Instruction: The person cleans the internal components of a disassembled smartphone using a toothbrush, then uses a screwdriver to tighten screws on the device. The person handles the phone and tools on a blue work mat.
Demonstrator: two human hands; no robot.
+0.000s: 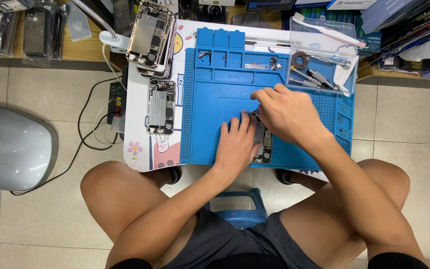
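Two hands are working over an opened phone (263, 144) lying on the blue repair mat (210, 99). Left hand (236, 144) is lying flat, fingers spread, pressing the phone's left edge down. Right hand (287, 115) is curling over the phone's top end, fingertips pinched together there; can't tell what they're pinching. Another gutted phone shell (161, 106) is sitting left of the mat, a stack of shells (151, 37) behind it. Clear tool tray (323, 55) is sitting at the mat's far right corner.
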